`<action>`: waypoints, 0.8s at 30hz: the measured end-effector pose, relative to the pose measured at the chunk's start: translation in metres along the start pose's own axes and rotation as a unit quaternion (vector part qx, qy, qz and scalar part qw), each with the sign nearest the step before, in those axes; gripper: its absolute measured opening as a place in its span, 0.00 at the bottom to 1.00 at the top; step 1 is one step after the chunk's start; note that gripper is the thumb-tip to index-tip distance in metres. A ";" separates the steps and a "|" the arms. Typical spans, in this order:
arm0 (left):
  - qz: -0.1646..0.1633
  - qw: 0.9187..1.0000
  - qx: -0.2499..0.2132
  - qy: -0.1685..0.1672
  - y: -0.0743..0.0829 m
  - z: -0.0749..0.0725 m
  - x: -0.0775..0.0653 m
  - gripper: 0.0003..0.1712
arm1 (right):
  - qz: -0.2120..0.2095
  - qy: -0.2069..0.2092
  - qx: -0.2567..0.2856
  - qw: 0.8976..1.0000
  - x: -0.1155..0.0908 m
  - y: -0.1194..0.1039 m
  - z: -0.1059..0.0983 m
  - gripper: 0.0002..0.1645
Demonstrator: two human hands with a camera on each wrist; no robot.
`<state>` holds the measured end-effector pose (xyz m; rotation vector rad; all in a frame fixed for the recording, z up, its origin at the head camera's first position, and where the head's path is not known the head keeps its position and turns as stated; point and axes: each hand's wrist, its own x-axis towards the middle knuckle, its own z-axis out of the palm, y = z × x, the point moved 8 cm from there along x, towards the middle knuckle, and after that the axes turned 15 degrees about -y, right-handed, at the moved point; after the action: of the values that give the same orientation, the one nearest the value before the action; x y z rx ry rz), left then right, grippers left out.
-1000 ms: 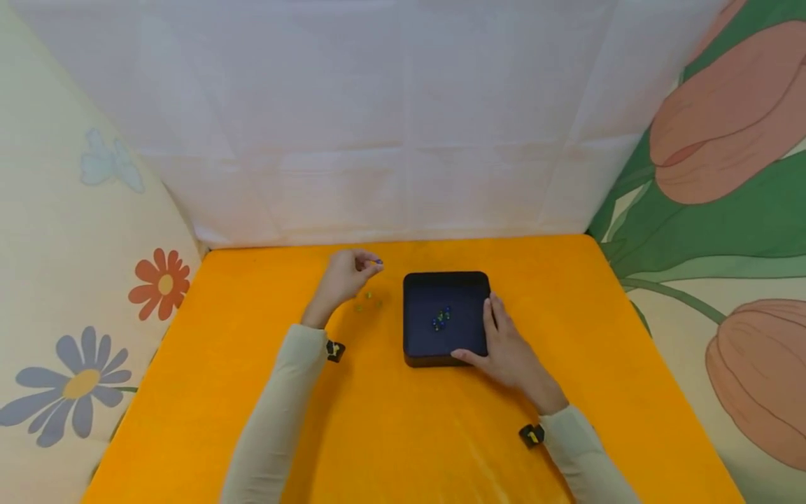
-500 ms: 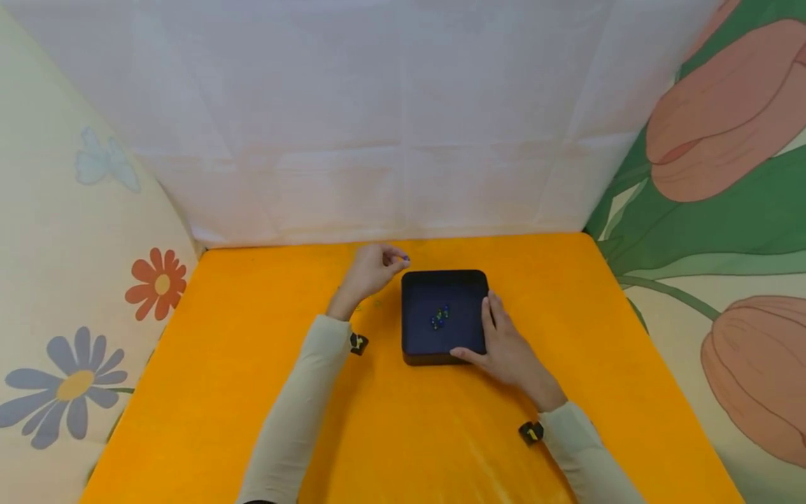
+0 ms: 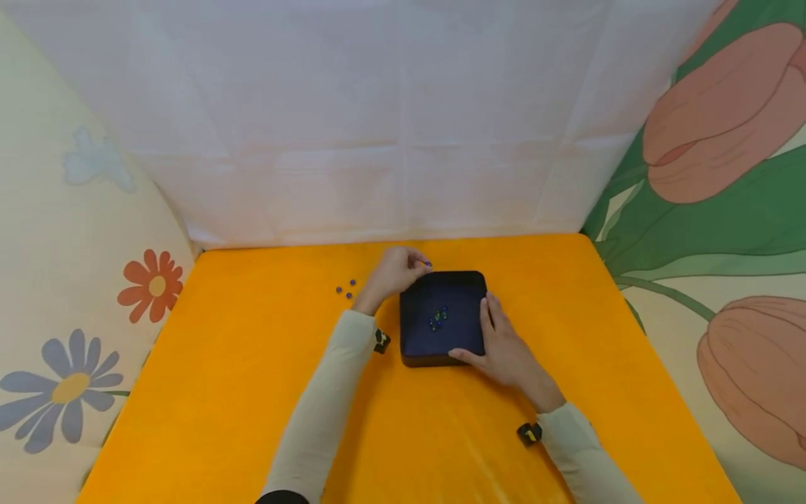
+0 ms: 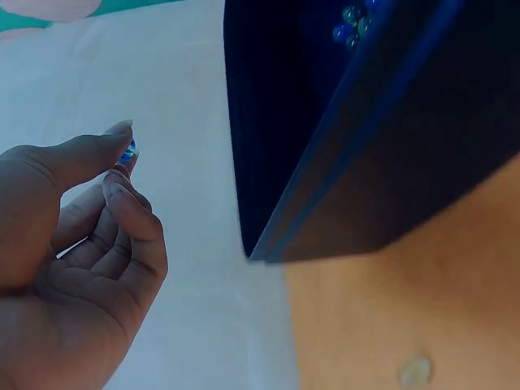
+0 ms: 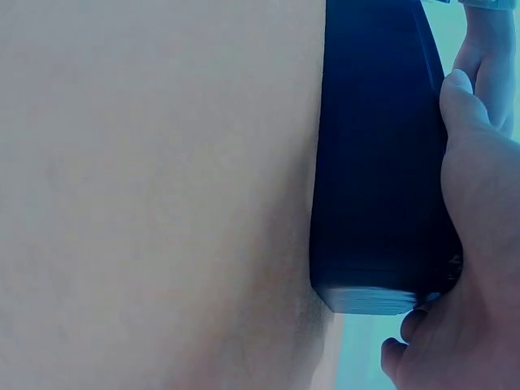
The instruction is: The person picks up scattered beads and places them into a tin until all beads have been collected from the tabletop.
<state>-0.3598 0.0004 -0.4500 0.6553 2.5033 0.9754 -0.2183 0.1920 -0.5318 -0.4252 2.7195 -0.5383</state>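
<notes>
Marble (image 4: 127, 152), blue and glassy, is pinched in the left hand (image 3: 397, 271), between thumb and fingertips, near the tray's (image 3: 429, 361) far rim. It looks light, hard and slippery, best taken by its sides. Right hand (image 3: 508, 350) grips the tray's near right corner. Small marbles (image 4: 363, 25) lie inside; more marbles (image 3: 349, 295) left of the tray.

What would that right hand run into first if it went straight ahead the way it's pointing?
The dark box: the right hand already touches it at the near right corner, so it would probably push the box at once. Whether it might slide over the top instead is hard to tell.
</notes>
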 end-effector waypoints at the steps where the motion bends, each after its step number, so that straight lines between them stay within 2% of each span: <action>1: 0.003 1.000 -0.002 -0.004 0.001 0.003 0.002 0.14 | 0.000 0.000 0.000 1.000 0.000 0.000 0.000 0.76; 6: 0.021 1.000 -0.003 -0.013 0.009 0.013 0.013 0.12 | 0.000 0.003 0.004 1.000 0.000 -0.001 -0.001 0.76; 12: 0.027 1.000 -0.002 -0.014 0.016 0.022 0.022 0.12 | 0.002 0.000 0.007 1.000 0.000 -0.001 -0.001 0.76; 24: 0.043 0.998 -0.002 -0.034 0.017 0.045 0.042 0.13 | -0.003 0.008 0.013 1.000 0.000 -0.002 -0.001 0.75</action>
<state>-0.3671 0.0586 -0.4762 0.7869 2.4310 0.9700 -0.2181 0.1903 -0.5305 -0.4236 2.7239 -0.5791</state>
